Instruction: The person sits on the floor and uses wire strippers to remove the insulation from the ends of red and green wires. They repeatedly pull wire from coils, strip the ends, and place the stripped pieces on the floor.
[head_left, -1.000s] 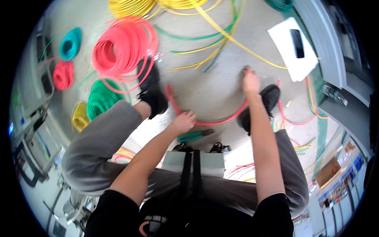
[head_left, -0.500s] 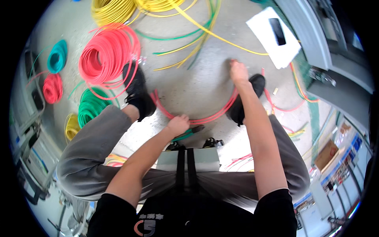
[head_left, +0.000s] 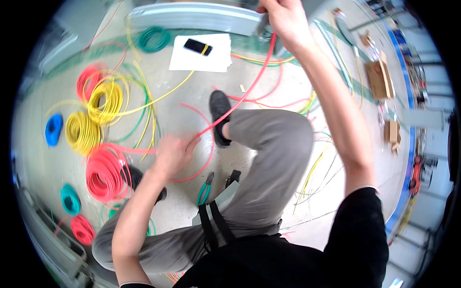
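A red cable [head_left: 270, 52] stretches in a rising curve between my two hands. My left hand [head_left: 174, 156], somewhat blurred, is closed round it low over the floor. Far forward and to the right, my right hand [head_left: 287, 24] grips the cable near the top edge of the view; its fingertips are partly cut off. From my left hand the cable runs back toward a large red coil [head_left: 98, 175] beside my left shoe. Another length of red cable [head_left: 212, 144] lies curved on the floor between my feet. Side cutters with teal handles [head_left: 205, 189] rest on the floor near me.
Yellow coils [head_left: 82, 132], a blue coil [head_left: 54, 129] and smaller teal and red coils lie at the left. A black phone [head_left: 198, 47] rests on white paper [head_left: 175, 60]. A grey metal piece [head_left: 192, 18] stands beyond. Cardboard boxes [head_left: 379, 79] are at the right.
The view has turned to the right. My hands have left the cut red lengths on the floor; they now hold the cable from the coil, my right arm stretched far forward.
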The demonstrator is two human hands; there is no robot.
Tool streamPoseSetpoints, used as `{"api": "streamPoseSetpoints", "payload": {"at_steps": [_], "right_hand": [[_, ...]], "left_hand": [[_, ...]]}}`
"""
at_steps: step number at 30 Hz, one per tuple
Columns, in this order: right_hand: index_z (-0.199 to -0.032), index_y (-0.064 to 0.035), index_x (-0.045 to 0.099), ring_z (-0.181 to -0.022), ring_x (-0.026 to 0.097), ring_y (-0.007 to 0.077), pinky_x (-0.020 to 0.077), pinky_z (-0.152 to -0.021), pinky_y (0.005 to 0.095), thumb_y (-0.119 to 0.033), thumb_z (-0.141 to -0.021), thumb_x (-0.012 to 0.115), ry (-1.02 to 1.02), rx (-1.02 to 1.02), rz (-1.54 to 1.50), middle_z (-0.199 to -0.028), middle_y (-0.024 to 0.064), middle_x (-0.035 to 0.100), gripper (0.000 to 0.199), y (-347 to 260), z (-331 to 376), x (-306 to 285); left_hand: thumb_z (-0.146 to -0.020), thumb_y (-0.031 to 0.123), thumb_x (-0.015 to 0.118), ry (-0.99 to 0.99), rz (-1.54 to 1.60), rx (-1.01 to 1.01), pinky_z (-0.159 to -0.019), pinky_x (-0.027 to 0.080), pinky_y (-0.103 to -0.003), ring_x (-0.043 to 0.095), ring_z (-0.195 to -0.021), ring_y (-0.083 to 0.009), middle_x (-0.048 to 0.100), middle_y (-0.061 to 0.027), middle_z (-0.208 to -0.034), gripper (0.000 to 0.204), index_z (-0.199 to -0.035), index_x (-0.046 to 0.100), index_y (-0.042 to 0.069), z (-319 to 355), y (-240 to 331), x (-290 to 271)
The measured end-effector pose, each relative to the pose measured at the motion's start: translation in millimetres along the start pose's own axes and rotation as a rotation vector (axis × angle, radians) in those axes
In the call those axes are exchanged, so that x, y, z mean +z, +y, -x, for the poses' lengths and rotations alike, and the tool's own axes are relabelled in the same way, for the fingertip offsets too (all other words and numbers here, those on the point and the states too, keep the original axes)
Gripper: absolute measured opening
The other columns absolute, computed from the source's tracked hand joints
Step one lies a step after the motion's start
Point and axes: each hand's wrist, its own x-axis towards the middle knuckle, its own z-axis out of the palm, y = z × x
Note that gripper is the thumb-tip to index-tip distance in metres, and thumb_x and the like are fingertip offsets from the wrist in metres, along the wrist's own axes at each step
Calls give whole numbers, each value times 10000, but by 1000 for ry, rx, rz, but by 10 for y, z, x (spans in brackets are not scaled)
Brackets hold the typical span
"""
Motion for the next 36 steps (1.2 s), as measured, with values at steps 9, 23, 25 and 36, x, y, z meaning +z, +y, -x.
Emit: {"api": "streamPoseSetpoints", "payload": {"at_steps": [9, 23, 25, 36], "right_hand": [[-926, -18, 530, -607, 439, 101, 341, -519, 227, -287, -1009, 413, 447, 447, -515, -776, 42, 542, 304, -38, 1539, -1067], [-1069, 4, 549, -563, 534, 185, 423, -467, 305, -256, -989, 422, 347, 1464, -245, -719, 75, 571, 300, 4120, 3148, -127], [-1035, 12, 574, -644, 591, 267, 497, -585, 371, -230, -952, 477, 234, 1453, 348, -743, 111, 604, 273, 4296, 3231, -42], [-1050, 28, 601, -1003, 631, 354, 511, -852, 428, -238, -846, 564, 2, 1381, 625, -1054, 224, 648, 337, 4568, 2202, 599]], "left_hand": [[-859, 56, 584, 166, -213, 561, -685, 478, -330, 600, -728, -309, 620, -120, -797, 174, -1013, 635, -6, -1370, 1623, -700], [-846, -23, 551, -27, -396, -379, -584, 453, -340, 594, -639, -291, 603, -183, -754, 164, -994, 614, -56, 1039, -362, -1401], [-878, 11, 544, 68, -324, -628, -569, 451, -292, 596, -625, -184, 612, -135, -731, 168, -1013, 609, -64, 1445, -533, -1515], [-843, 100, 576, -148, -62, -841, -664, 506, -369, 651, -704, -286, 649, -188, -805, 192, -983, 655, -5, 1220, -764, 201]]}}
